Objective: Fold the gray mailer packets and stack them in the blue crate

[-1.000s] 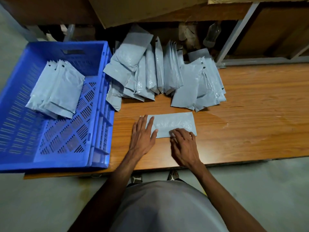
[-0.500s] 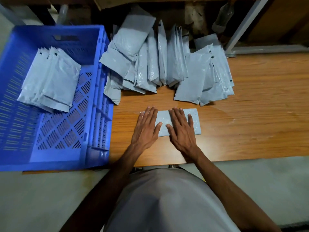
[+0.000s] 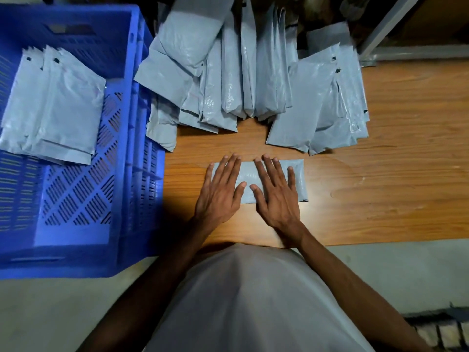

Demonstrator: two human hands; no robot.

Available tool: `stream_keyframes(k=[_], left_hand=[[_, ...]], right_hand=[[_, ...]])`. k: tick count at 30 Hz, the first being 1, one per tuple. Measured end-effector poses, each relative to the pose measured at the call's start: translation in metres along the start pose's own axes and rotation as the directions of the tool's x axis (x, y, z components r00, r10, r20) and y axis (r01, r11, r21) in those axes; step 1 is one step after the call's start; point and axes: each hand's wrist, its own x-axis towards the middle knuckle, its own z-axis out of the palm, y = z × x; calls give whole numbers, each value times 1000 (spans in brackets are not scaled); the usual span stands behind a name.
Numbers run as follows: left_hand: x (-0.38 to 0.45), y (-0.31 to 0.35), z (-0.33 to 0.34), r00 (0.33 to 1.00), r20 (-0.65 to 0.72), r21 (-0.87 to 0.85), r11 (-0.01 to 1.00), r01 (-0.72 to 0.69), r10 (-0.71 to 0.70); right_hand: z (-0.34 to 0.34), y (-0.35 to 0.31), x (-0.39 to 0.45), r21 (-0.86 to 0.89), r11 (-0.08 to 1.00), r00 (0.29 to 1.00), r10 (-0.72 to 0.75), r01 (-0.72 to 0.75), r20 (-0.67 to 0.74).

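Note:
A folded gray mailer packet (image 3: 298, 179) lies flat on the wooden table (image 3: 380, 194) in front of me. My left hand (image 3: 221, 190) presses its left end with fingers spread. My right hand (image 3: 275, 193) lies flat on its middle, fingers apart. Behind it a pile of unfolded gray packets (image 3: 253, 80) leans across the back of the table. The blue crate (image 3: 132, 138) stands at the left, holding a stack of folded packets (image 3: 58, 105) in its far left part.
The table's front edge runs just under my wrists, with gray floor (image 3: 393, 275) below. A metal frame leg (image 3: 385, 24) stands at the back right. The crate's right wall sits close to my left hand.
My right hand slid from the packet's near edge up onto its middle and flattened. Both hands now press it with spread fingers. The camera tilted downward and closer.

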Motion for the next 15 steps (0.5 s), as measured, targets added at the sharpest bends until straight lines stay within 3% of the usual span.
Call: stream_keyframes(k=[15], left_hand=[[-1, 2, -4, 1000, 30, -37, 999, 8, -7]], right_hand=[[-2, -3, 0, -25, 1000, 1000, 2, -1, 25]])
